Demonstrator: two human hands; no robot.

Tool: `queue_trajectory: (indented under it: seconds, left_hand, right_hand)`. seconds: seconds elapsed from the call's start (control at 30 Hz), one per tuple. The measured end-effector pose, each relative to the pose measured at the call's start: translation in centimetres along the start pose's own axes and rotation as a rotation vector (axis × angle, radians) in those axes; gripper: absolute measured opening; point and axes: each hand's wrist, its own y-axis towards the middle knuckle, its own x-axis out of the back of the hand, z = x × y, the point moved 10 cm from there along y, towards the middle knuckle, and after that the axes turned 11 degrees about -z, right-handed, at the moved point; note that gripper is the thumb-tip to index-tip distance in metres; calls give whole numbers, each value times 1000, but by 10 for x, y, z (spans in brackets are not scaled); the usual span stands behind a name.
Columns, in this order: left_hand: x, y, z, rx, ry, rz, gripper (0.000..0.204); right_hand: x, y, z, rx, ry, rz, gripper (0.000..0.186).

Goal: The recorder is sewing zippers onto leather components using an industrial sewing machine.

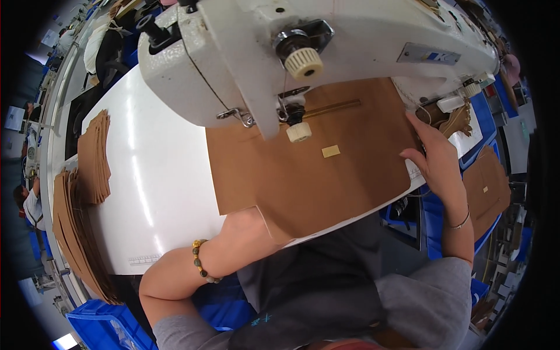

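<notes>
A brown flat panel (366,167) with a small pale yellow rectangle (331,151) and a narrow strip slot lies under the head of a white sewing machine (361,41). My left hand (241,239) is at the panel's lower left corner, its fingers hidden by the panel. My right hand (434,153) rests at the panel's right edge, fingers stretched and thumb apart.
Stacks of brown pieces (93,157) line the left of the white table (146,192). Blue bins (93,321) stand below, and more brown panels (484,204) lie at the right. A co-worker (30,203) is at the far left.
</notes>
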Motion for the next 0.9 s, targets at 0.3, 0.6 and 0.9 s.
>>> queue_trajectory:
  seconds: [0.3,0.6,0.9]
  left_hand:
    - [17,13,-2,5,-69,-196,31]
    - [5,3,1,30,-177,-137,29]
    - [10,5,-5,8,-181,-151,29]
  right_hand:
    - [-19,23,-17,-266,441,-84,36]
    - [37,35,41,163,245,-413,23]
    - [-5,44,107,471,-291,-330,50]
